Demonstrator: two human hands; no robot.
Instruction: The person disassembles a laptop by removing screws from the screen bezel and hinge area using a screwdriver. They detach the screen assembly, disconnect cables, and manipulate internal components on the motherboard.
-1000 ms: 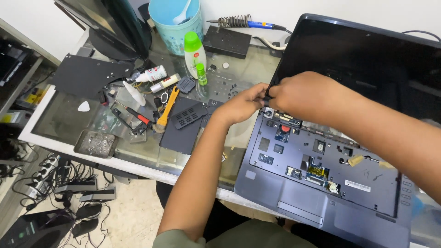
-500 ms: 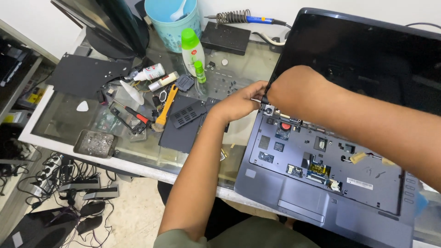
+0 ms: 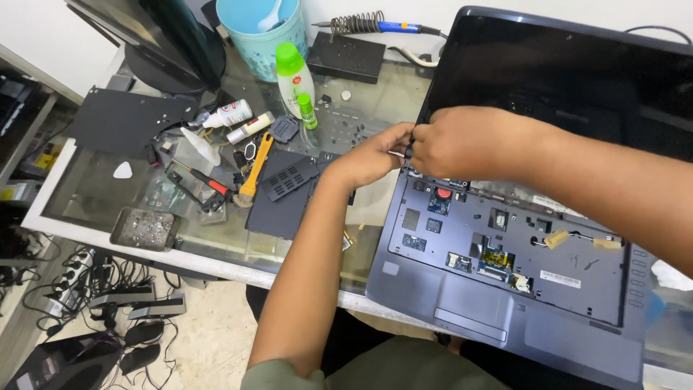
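Laptop (image 3: pixel 505 289), blue-grey, keyboard removed, boards exposed: on the glass table (image 3: pixel 65 195), right side, overhanging the near edge. Long axis runs left to right; dark screen (image 3: pixel 563 79) open, tilted away.

Left hand (image 3: pixel 372 155) and right hand (image 3: pixel 469 141): meet at the left hinge corner, fingertips pinched on a small dark part, too small to identify.

White bottle, green cap (image 3: pixel 294 76): upright beside the teal cup (image 3: pixel 267 32).

Two small white tubes (image 3: pixel 238 121): lying left of it.

Yellow tape tabs (image 3: pixel 557 239): on the laptop deck.

Glass table (image 3: pixel 86 189) bears laptop (image 3: pixel 505 289), bottles (image 3: pixel 294 76), perhaps screws tray (image 3: pixel 144 229)
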